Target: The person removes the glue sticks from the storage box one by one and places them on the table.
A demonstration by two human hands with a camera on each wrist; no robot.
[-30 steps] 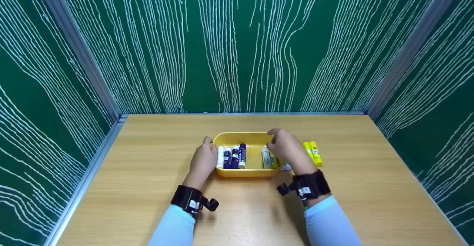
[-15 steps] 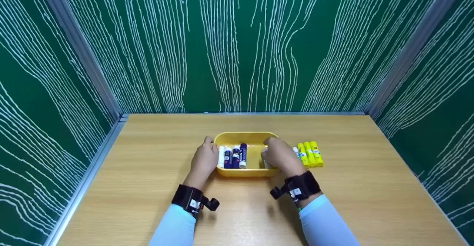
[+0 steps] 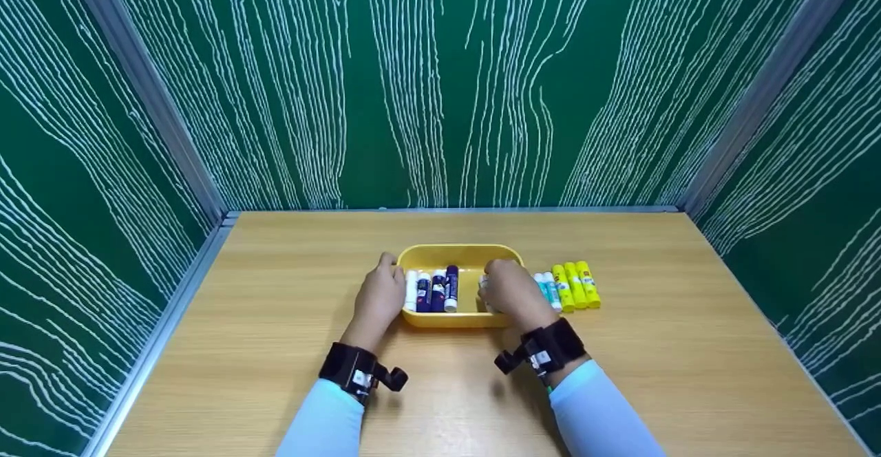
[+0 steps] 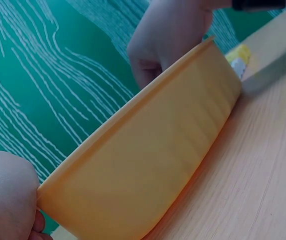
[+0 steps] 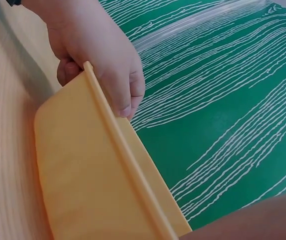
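Note:
My left hand (image 3: 380,294) grips the left rim of a yellow plastic bin (image 3: 458,320), thumb inside and fingers outside, as the right wrist view shows. My right hand (image 3: 513,292) reaches down over the bin's right end, fingers curled inside it around a pale glue stick (image 3: 483,282); most of that stick and the fingertips are hidden. At the bin's left end lie a white glue stick (image 3: 411,292) and several dark blue glue sticks (image 3: 438,293), side by side. From the left wrist, the bin's wall (image 4: 147,145) hides its contents.
Right of the bin, teal-and-white glue sticks (image 3: 552,292) and yellow glue sticks (image 3: 574,286) lie in a row on the wooden table (image 3: 310,250). Green panels with white wavy lines (image 3: 468,85) close off the back and sides.
My right hand has moved left and lower into the bin, and the pale glue stick has shifted left with it. More of the row on the table now shows. The left hand stays put.

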